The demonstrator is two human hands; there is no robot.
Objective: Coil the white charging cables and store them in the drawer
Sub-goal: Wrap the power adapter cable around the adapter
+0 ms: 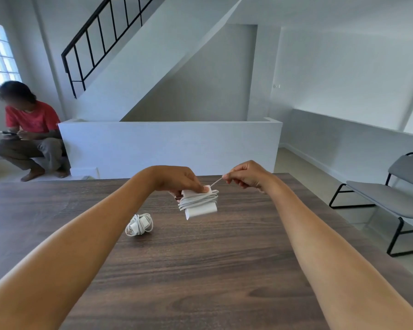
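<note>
My left hand (177, 181) grips a white charger block (200, 206) above the dark wooden table (200, 270), with white cable wound around it in several turns. My right hand (244, 175) pinches the cable's free end (216, 181), which runs taut from the block up to my fingers. A second white charger with its cable coiled around it (139, 225) lies on the table, left of and nearer than the held one. No drawer is in view.
A grey bench with a black frame (386, 198) stands right of the table. Beyond the table's far edge is a low white wall (169, 144) under a staircase. A person in a red shirt (30, 132) squats at the far left.
</note>
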